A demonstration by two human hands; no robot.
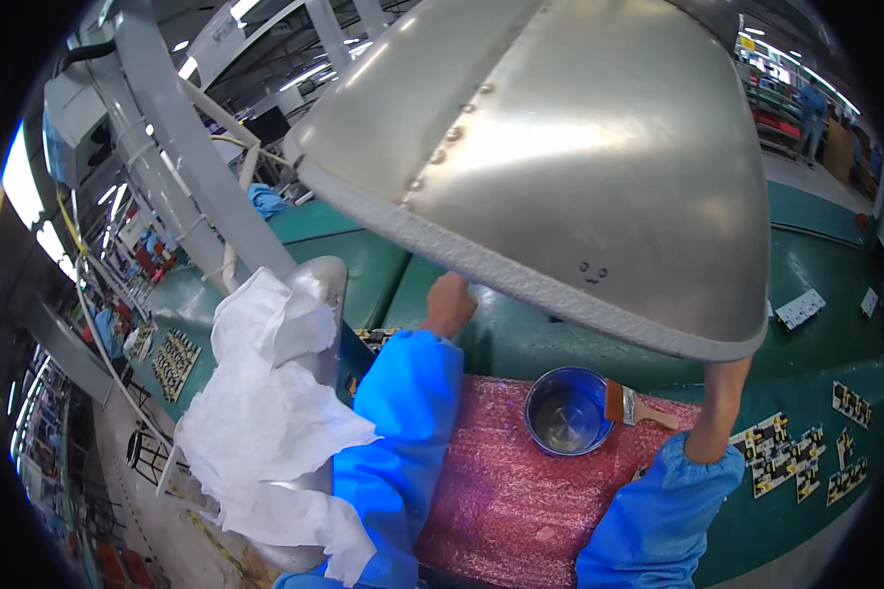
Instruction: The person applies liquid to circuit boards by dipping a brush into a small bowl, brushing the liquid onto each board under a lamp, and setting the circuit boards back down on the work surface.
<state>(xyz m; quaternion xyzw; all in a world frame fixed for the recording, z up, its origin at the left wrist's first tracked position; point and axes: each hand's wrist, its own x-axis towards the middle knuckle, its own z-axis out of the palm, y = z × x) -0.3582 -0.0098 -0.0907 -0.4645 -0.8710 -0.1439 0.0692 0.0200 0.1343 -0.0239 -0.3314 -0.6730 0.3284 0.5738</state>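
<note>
A large grey metal hood [570,167] with a rough rim hangs over the work spot and hides much of both hands. My left hand [449,304] is curled closed by its lower left rim; whatever its fingers hold is hidden. Of my right hand [725,378] only the wrist end shows, the fingers being covered by the hood. Between my blue-sleeved forearms a blue-rimmed can [568,412] with clear liquid stands on a pink bubble-wrap sheet [511,491]. Across the can's right rim rests a flat paintbrush [638,407] with a wooden handle.
Crumpled white cloth or paper [265,422] drapes over a metal part at my left, next to a grey post [201,147]. Several small circuit boards [766,452] lie on the green surface [796,383] at right. More boards [175,363] lie far left. A person [812,113] stands in the distance.
</note>
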